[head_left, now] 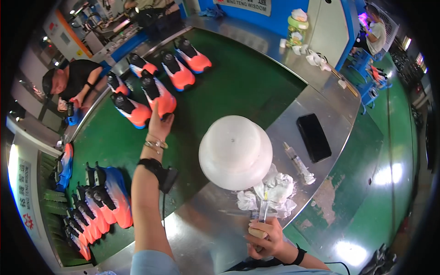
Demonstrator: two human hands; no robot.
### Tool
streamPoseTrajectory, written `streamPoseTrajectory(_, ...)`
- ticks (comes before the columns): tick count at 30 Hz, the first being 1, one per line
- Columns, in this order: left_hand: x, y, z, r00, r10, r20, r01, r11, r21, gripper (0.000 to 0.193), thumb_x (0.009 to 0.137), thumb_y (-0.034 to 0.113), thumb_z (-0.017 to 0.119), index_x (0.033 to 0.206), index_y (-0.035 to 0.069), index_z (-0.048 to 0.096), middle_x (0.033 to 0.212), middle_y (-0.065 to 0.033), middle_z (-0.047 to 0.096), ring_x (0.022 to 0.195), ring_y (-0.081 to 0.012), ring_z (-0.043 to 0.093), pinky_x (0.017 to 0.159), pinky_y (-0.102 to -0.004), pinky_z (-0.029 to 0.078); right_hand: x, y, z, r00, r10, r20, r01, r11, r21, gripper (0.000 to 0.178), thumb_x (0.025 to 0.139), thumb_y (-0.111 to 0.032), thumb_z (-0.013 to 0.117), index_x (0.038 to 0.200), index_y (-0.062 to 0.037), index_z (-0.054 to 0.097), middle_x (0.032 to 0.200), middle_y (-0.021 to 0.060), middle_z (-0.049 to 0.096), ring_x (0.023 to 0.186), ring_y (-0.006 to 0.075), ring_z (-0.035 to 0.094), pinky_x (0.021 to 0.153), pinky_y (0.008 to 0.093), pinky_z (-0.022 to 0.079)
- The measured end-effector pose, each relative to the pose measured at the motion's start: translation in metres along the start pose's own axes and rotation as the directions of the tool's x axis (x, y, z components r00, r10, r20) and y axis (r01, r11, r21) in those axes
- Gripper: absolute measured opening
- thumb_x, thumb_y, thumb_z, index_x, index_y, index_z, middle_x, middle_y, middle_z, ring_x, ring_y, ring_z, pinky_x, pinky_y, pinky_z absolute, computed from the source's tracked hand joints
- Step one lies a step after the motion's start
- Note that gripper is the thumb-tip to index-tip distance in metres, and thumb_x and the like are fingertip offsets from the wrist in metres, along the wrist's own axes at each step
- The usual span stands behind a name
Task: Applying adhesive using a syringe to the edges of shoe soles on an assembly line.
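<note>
My left hand (161,123) reaches out over the green tabletop, its fingers stretched toward the near end of an orange, black and blue shoe (160,97). Fingertips overlap that shoe's edge; the thumb stands apart. Close by on the left sits another shoe (130,110) of the same colours. Low in the picture, my right hand (266,239) is closed around a clear syringe (264,211), its tip pointing away from me. A pale block-like piece (257,233) also shows at those fingers. Crumpled white tissues (277,190) lie just beyond the syringe.
A rounded white container (233,153) stands between my arms. To its right lie a second syringe (300,164) and a black phone (314,137). More shoes (98,201) line the left; others (176,71) stand farther back. A co-worker (73,85) sits across at left.
</note>
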State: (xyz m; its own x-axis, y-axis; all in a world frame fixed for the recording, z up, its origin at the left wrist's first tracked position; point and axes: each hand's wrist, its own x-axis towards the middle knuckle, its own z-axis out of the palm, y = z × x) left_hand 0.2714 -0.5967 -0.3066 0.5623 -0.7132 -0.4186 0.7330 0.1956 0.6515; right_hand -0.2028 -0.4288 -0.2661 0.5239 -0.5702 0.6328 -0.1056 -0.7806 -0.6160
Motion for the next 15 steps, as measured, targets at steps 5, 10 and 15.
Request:
streamPoseTrajectory(5, -0.020, 0.001, -0.008, 0.982, 0.142, -0.121, -0.096, 0.940, 0.328, 0.031, 0.080, 0.024, 0.070, 0.096, 0.001, 0.055, 0.095, -0.0059, 0.058, 0.082, -0.0150, 0.056, 0.086, -0.0327, 0.053, 0.005, -0.004, -0.004, 1.000, -0.004, 0.017, 0.003, 1.000, 0.015, 0.027, 0.055, -0.017, 0.069, 0.082, -0.0121, 0.067, 0.105, 0.0085, 0.058, 0.075, 0.0261, 0.054, 0.064, 0.0341, 0.046)
streamPoseTrajectory(10, -0.183, -0.012, -0.035, 0.983, 0.146, 0.110, -0.179, 0.897, 0.405, 0.041, 0.087, 0.025, 0.062, 0.112, -0.006, 0.052, 0.112, -0.0114, 0.057, 0.102, -0.0176, 0.056, 0.092, -0.0358, 0.049, 0.001, -0.011, -0.024, 0.998, 0.038, -0.047, -0.033, 0.995, 0.099, 0.021, 0.060, -0.009, 0.067, 0.081, -0.0086, 0.066, 0.105, 0.0140, 0.056, 0.078, 0.0274, 0.056, 0.064, 0.0353, 0.047)
streamPoseTrajectory(15, -0.414, -0.026, -0.122, 1.000, 0.011, -0.009, -0.007, 0.943, 0.332, 0.035, 0.092, 0.021, 0.052, 0.116, -0.004, 0.052, 0.119, -0.0103, 0.056, 0.108, -0.0202, 0.055, 0.093, -0.0346, 0.045, -0.013, -0.012, -0.053, 0.984, 0.175, -0.039, -0.162, 0.962, 0.222, 0.017, 0.064, -0.004, 0.060, 0.080, -0.0065, 0.067, 0.102, 0.0166, 0.055, 0.085, 0.0273, 0.057, 0.071, 0.0343, 0.048)
